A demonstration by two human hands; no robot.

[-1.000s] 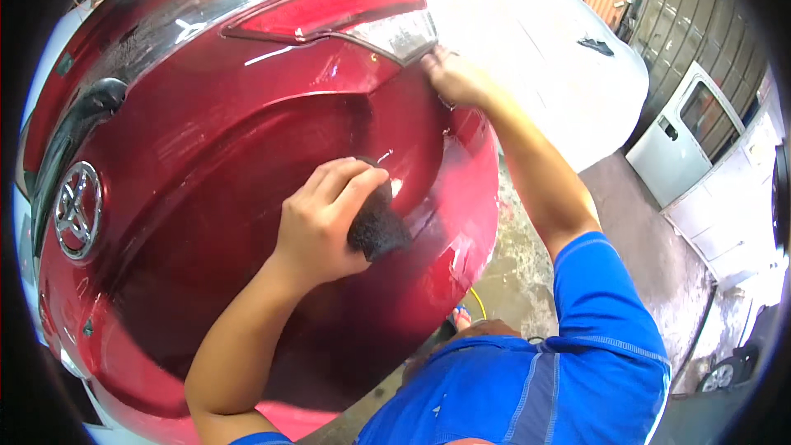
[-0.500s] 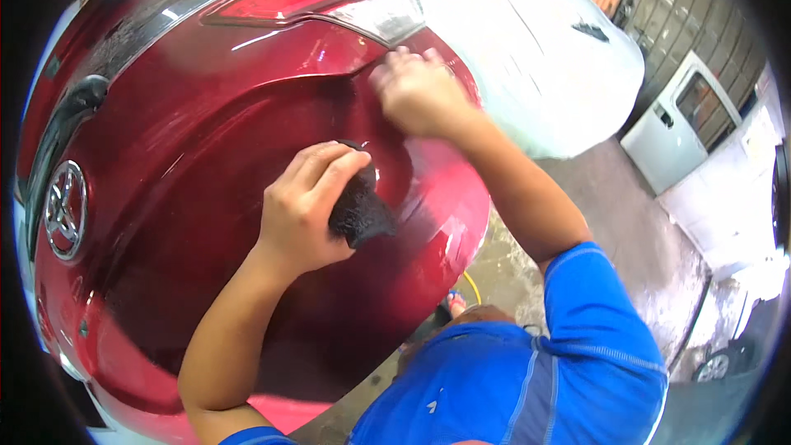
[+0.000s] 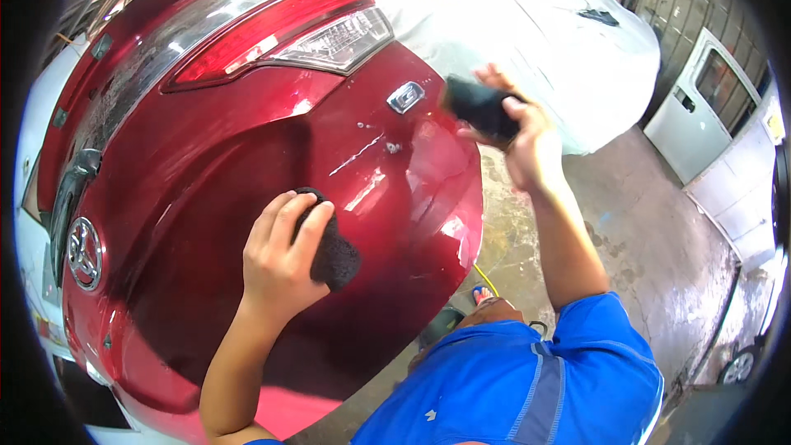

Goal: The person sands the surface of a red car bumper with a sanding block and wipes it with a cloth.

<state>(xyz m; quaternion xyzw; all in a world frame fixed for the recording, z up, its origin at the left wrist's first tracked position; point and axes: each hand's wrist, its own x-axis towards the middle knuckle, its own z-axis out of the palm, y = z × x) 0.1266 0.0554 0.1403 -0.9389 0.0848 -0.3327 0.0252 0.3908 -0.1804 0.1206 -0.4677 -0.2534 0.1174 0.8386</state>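
Left hand [image 3: 278,259], right hand [image 3: 531,144], red tailgate [image 3: 194,288] (glossy, light-streaked), concrete floor [image 3: 630,214]

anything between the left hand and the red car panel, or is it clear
Yes, the black fuzzy pad in the left hand's grip, showing at its thumb side over the red car panel. Nothing else visible stands between; contact is hard to judge.
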